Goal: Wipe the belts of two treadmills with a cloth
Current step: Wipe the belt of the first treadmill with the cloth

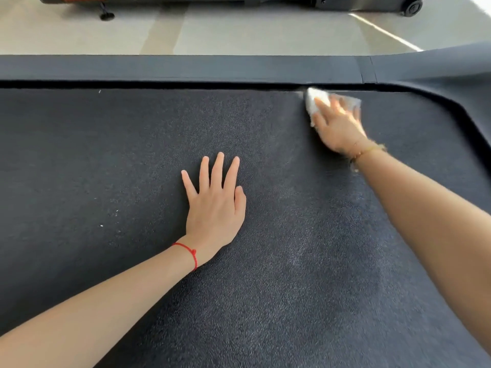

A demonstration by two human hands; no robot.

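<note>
Both forearms come in from the bottom of the shot, and the left hand [215,200] is planted flat on the belt [106,155], fingers [218,168] straight and spread, gripping nothing, just propping the person up. Out past those fingers and off to the right, the right hand [337,123] has the white cloth [314,100] pressed down under it. It's blurred from motion, so I can't say for sure whether those fingers are curled around the cloth or lying flat on top of it.

Stuff that could go sideways, as I see it:

- The cloth sits right up against the dark gap just beyond the right fingertips, where the belt meets the side rail [186,67]. A hard push that way could jam a corner into the slot and snag it.
- Most of the cloth is bunched ahead of the fingers, so it could roll up or slide out from under the palm mid-swipe, leaving bare skin dragging on that rough texture.
- All the bracing weight is on the left hand. If the belt creeps under it, the whole lean goes.
- White specks [101,225] lie well left of the left fingers, and that side looks easy to miss.

Another machine [239,0] sits across the floor [239,33], presumably the second treadmill.
</note>
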